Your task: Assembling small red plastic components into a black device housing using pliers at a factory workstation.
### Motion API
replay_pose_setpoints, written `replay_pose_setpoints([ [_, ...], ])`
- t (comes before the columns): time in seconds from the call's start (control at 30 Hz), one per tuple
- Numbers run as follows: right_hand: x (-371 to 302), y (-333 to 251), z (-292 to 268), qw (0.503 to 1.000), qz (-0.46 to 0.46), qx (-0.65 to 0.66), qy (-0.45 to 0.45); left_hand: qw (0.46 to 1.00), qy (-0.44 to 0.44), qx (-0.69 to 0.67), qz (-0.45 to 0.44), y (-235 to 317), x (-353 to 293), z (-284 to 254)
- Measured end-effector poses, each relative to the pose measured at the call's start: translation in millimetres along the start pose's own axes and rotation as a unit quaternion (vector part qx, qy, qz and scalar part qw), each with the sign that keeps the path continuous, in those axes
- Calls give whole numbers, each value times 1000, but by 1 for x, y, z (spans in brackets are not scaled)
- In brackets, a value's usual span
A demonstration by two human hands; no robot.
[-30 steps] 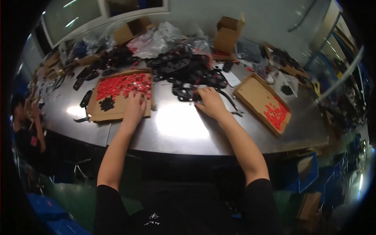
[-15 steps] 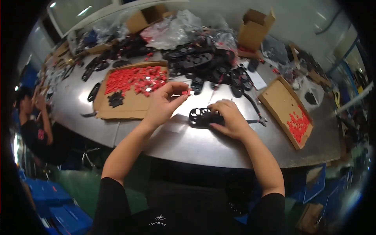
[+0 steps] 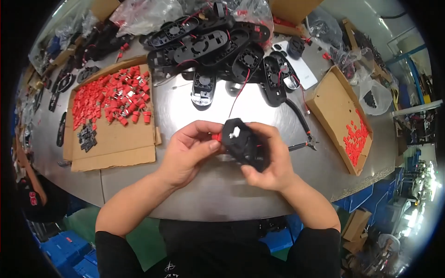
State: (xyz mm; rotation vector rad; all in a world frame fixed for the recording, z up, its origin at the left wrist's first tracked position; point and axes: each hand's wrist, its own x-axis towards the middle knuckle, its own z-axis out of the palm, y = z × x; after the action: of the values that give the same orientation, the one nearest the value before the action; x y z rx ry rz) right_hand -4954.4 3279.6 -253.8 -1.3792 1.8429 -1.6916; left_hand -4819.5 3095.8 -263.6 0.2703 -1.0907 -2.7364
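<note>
A black plastic housing (image 3: 240, 142) is raised off the metal table and tilted up on its side, with a pale opening showing near its top. My right hand (image 3: 274, 160) is closed around its right side, thumb below and fingers behind. From the left, my left hand (image 3: 187, 150) pinches a small red plastic part (image 3: 216, 137) against the housing's left edge. The fingertips hide most of that part, so how far it sits in the housing cannot be seen. A thin wire (image 3: 236, 99) runs up behind the housing.
On the left, a cardboard tray (image 3: 139, 150) holds many red parts (image 3: 125, 97) and small black pieces (image 3: 86, 137). Black housings with fans (image 3: 201, 48) pile up at the back. Right are cutting pliers (image 3: 303, 132), a white phone (image 3: 299, 69) and another tray (image 3: 324, 92) of red bits.
The housing has been lifted off the table and turned on its side by my right hand. My left hand has brought the red part down to its left edge. The view has shifted closer.
</note>
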Motion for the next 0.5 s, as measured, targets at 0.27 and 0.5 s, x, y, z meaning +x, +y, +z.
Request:
replay_pose_setpoints([
  [0.27, 5, -2, -14, 984, -54, -162, -60, 997, 11, -6, -78, -1, 1, -12],
  [0.5, 6, -7, -15, 973, -89, -203, -55, 996, -11, -3, -93, 0, -1, -7],
])
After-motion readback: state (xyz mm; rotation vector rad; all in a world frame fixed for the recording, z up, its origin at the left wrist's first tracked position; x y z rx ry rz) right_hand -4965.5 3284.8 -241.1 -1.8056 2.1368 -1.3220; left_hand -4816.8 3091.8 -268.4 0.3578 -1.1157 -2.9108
